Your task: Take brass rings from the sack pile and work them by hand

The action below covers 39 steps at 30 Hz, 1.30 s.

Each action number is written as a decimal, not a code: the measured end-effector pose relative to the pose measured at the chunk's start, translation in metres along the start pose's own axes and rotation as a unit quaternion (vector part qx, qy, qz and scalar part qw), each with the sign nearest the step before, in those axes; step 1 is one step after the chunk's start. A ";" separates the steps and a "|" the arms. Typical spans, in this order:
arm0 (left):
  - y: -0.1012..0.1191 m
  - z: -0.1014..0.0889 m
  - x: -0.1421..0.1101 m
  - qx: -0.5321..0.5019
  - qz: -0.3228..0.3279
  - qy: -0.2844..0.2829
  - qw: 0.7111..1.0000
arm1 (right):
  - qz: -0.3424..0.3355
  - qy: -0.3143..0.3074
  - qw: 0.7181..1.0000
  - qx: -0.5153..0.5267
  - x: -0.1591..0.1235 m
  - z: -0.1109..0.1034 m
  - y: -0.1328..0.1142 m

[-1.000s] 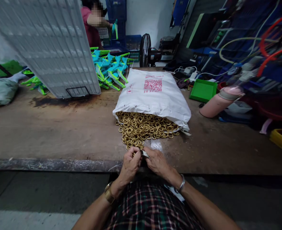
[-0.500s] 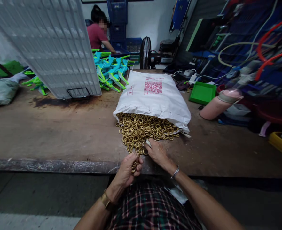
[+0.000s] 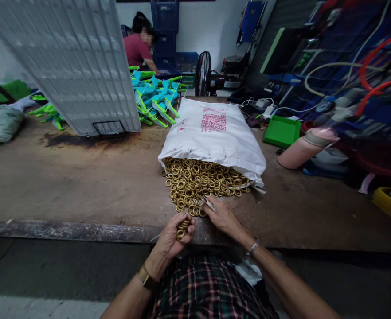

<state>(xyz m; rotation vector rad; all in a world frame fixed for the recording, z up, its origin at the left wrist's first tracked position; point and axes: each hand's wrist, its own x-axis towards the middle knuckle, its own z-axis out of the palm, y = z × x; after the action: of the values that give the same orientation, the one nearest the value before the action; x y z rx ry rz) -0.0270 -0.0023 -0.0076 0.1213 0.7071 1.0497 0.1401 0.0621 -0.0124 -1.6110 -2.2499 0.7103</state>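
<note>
A heap of gold-coloured rings (image 3: 198, 184) spills from the open mouth of a white sack (image 3: 213, 135) lying on the brown worktable (image 3: 76, 186). My left hand (image 3: 173, 235) is curled at the table's front edge, closed on a small stack of those rings (image 3: 182, 228). My right hand (image 3: 222, 215) reaches to the near edge of the heap, its fingers pinching a ring beside a small silvery piece (image 3: 210, 204) that lies at its fingertips.
A large white ribbed panel (image 3: 69, 66) leans over the table's left. Blue-green plastic parts (image 3: 155, 97) pile up behind it. A green tray (image 3: 282, 130), a pink bottle (image 3: 303, 146) and a fan (image 3: 202, 73) stand at the right rear. Another person in a red shirt (image 3: 136, 46) works at the back.
My hands parted at the table edge. The right hand went forward to the heap of rings, while the left hand stayed near the edge holding its stack.
</note>
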 end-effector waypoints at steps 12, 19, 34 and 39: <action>-0.009 0.005 0.011 0.166 0.047 0.055 0.984 | -0.035 0.014 0.999 0.012 -0.016 0.012 0.000; -0.011 0.009 0.030 0.411 0.244 0.090 0.874 | 0.024 0.013 0.988 0.151 -0.005 0.014 0.013; -0.024 -0.006 0.053 0.531 0.324 -0.022 0.783 | 0.269 -0.133 0.793 0.531 -0.004 0.005 -0.005; -0.023 -0.004 0.055 0.519 0.297 0.020 0.801 | 0.171 -0.075 0.865 0.466 0.004 0.024 0.011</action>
<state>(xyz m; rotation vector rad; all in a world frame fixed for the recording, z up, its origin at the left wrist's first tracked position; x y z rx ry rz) 0.0042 0.0300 -0.0465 1.3545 1.2749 1.1336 0.1357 0.0629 -0.0386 -1.4232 -1.2713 1.7197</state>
